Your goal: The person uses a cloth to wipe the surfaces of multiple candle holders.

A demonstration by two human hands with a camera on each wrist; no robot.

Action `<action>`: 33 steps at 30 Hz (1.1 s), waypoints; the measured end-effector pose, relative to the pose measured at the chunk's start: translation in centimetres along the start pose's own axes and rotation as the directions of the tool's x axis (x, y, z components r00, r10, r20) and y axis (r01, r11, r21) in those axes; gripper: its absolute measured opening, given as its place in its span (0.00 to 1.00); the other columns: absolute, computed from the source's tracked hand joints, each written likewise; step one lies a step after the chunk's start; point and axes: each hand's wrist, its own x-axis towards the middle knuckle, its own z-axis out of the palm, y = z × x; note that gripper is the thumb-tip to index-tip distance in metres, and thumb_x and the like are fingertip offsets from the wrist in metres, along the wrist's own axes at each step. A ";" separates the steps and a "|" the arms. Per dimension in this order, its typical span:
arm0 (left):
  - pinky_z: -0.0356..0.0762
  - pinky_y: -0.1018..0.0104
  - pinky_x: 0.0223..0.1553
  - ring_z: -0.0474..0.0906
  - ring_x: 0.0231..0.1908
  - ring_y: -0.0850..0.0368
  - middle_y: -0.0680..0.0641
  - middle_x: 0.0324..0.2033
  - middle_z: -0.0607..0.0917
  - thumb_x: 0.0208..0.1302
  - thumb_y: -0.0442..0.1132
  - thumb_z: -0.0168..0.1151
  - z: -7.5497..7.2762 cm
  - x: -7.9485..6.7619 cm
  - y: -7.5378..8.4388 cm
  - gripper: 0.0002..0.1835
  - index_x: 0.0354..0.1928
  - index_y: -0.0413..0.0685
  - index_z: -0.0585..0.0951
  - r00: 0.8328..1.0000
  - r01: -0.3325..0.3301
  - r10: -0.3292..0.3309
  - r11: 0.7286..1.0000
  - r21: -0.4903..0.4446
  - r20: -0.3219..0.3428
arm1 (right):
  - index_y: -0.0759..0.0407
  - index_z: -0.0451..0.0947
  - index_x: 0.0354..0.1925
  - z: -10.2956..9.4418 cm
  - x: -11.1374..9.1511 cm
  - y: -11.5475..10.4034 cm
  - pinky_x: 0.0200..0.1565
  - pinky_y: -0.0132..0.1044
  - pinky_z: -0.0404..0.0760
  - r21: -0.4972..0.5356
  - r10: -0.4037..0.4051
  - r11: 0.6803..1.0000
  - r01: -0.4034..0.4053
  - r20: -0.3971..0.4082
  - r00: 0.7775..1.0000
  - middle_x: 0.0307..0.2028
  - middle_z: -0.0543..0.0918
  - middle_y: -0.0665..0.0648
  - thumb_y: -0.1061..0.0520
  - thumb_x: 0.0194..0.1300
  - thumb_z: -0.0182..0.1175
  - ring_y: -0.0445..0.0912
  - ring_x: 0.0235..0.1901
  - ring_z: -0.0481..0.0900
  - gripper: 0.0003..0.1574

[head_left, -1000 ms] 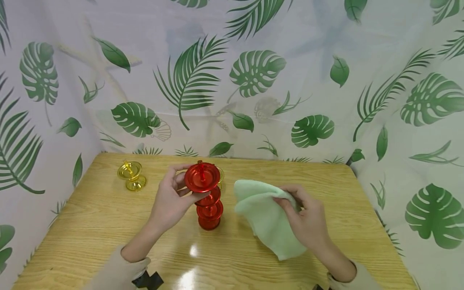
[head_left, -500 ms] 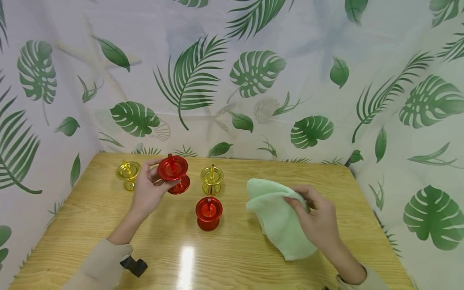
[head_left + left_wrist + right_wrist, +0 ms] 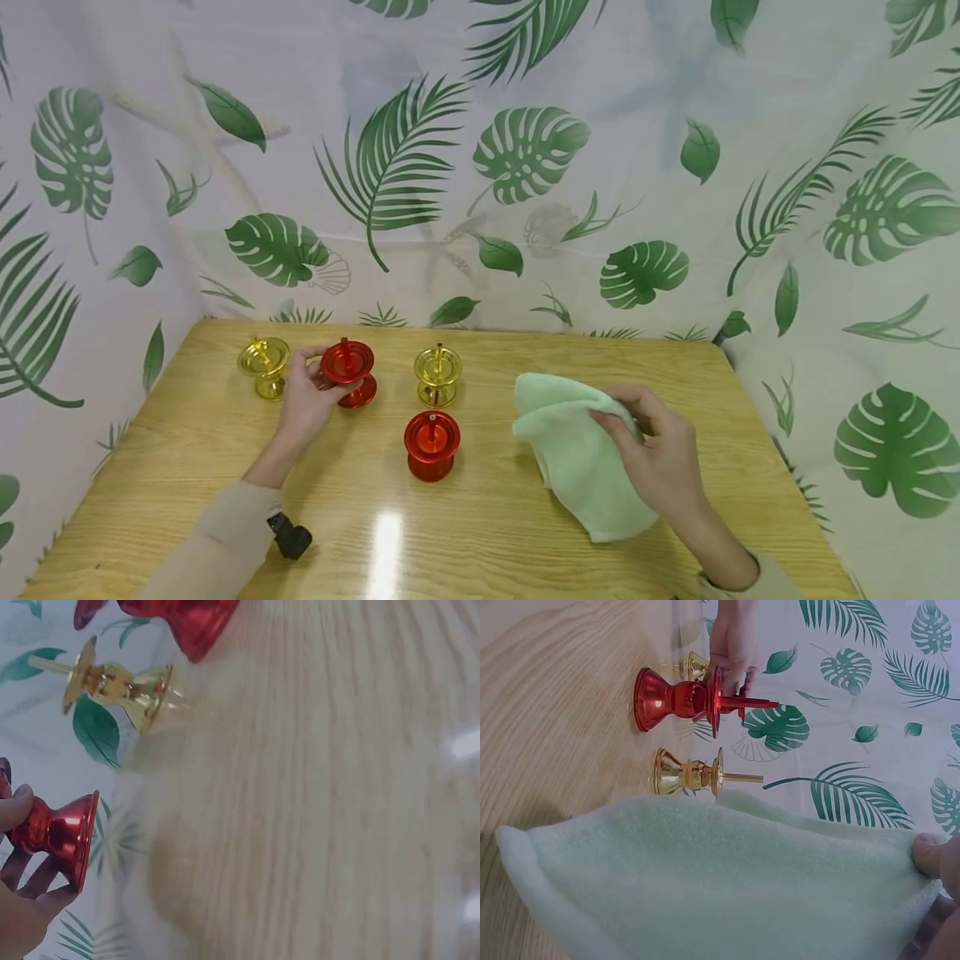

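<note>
My left hand [image 3: 306,402] grips a red candle holder [image 3: 347,362] at its waist, upright at the back left. In the left wrist view, fingers and thumb wrap this candle holder [image 3: 56,832]; whether its base touches the table, I cannot tell. On the left a gold candle holder [image 3: 264,357] stands close to that hand. Another gold candle holder [image 3: 438,375] is to the right, with a second red candle holder [image 3: 432,442] in front of it. My right hand [image 3: 660,454] pinches a pale green cloth [image 3: 581,467] by its upper edge; the cloth hangs over the table.
The wooden table [image 3: 480,550] carries all the candle holders. Behind it and at both sides hangs a white curtain [image 3: 555,275] with green leaf prints. A small black camera [image 3: 290,537] sits on the left wrist.
My left hand has carried the red candle holder leftward from above the other red one to between the two gold ones, and lowered it. The right hand and cloth shifted slightly right.
</note>
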 end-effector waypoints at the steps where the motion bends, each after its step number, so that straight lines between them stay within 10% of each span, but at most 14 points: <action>1: 0.75 0.86 0.50 0.82 0.63 0.37 0.29 0.63 0.82 0.65 0.27 0.71 0.0 0.1 -0.2 0.39 0.72 0.36 0.60 1.000 0.008 -0.008 1.000 -0.001 -0.007 | 0.62 0.86 0.42 0.0 0.0 0.0 0.29 0.20 0.80 -0.001 0.002 1.000 -0.002 0.000 1.000 0.35 0.90 0.56 0.76 0.57 0.72 0.23 0.35 0.84 0.17; 21: 0.75 0.86 0.50 0.79 0.66 0.37 0.29 0.66 0.79 0.64 0.27 0.71 1.2 2.3 -2.7 0.41 0.74 0.36 0.58 0.999 0.051 -0.052 0.997 -0.065 -0.002 | 0.62 0.85 0.42 0.1 -0.3 0.3 0.30 0.20 0.80 -0.002 -0.003 1.000 0.003 0.009 1.000 0.35 0.90 0.61 0.75 0.57 0.72 0.22 0.36 0.83 0.16; 29: 0.76 0.57 0.70 0.77 0.67 0.37 0.30 0.67 0.78 0.65 0.33 0.74 -0.4 0.5 -2.9 0.45 0.77 0.38 0.58 0.999 0.054 -0.054 0.998 -0.018 0.007 | 0.62 0.85 0.42 0.1 -0.4 0.3 0.29 0.20 0.79 -0.005 -0.009 1.000 0.009 0.009 1.000 0.35 0.90 0.60 0.76 0.57 0.72 0.22 0.35 0.83 0.17; 33: 0.76 0.68 0.69 0.79 0.66 0.44 0.31 0.67 0.79 0.68 0.35 0.72 -2.0 -0.8 -3.3 0.42 0.76 0.37 0.59 1.000 0.028 -0.028 1.000 0.010 -0.001 | 0.61 0.85 0.42 0.1 -0.5 0.4 0.29 0.20 0.80 -0.001 0.002 1.000 -0.002 0.012 1.000 0.35 0.90 0.61 0.75 0.58 0.72 0.23 0.35 0.83 0.16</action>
